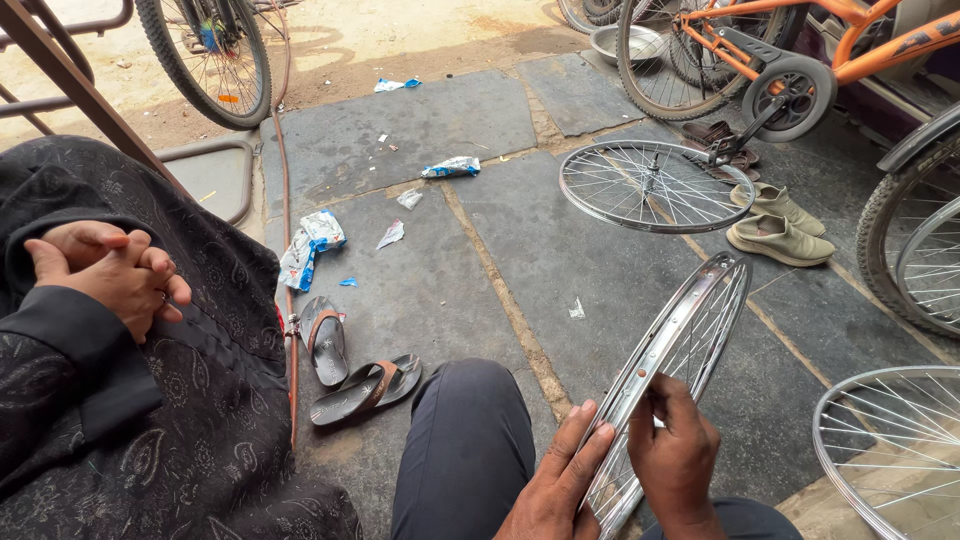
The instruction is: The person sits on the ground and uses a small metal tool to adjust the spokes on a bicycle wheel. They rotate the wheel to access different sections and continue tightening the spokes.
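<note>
I hold a bare silver bicycle wheel rim (700,310) with thin spokes, standing on edge between my knees. My left hand (555,490) cups the near part of the rim from the left, fingers spread along the metal. My right hand (675,455) is closed on the spokes just inside the rim, pinching at one of them; any small tool in it is hidden. My dark trouser leg (460,450) lies to the left of the rim.
A person in black patterned clothes (150,400) sits at my left with clasped hands (105,270). Sandals (345,375), paper litter (310,245), a flat spoked wheel (655,185), beige shoes (780,225), another wheel (890,450) and parked bicycles (800,60) surround the stone floor.
</note>
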